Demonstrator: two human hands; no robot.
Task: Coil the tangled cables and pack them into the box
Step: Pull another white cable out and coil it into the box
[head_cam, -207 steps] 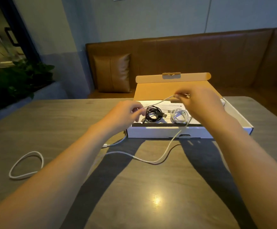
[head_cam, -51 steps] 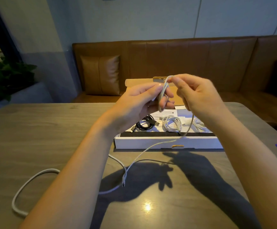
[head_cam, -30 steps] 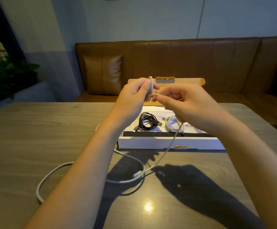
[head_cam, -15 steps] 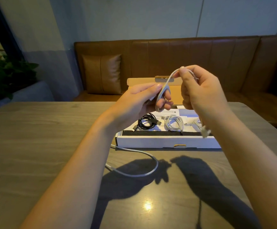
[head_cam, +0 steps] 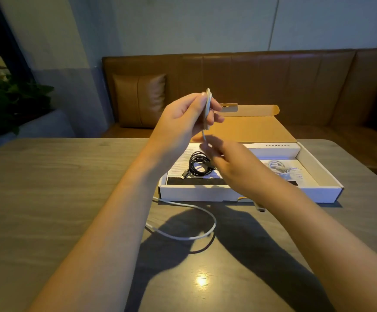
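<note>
A: What is the left hand (head_cam: 183,118) doing?

B: It is up in the air, fingers curled round a small coil of white cable (head_cam: 207,109); the right hand (head_cam: 228,163) is just below it, blurry, and seems to pinch the strand hanging down; I cannot tell for sure.

A: Where is the rest of it?

B: A loose loop lies on the worktop (head_cam: 48,188) at 6 o'clock from the box (head_cam: 205,192); a black cable (head_cam: 199,164) and another white one (head_cam: 277,166) lie inside the box.

A: What could go wrong?

B: I think the coil could spring open if the fingers let go; the loose end might catch on the box edge.

A: And the room?

B: A brown bench seat (head_cam: 250,82) at 12 o'clock; a green plant (head_cam: 9,102) at 10 o'clock.
</note>
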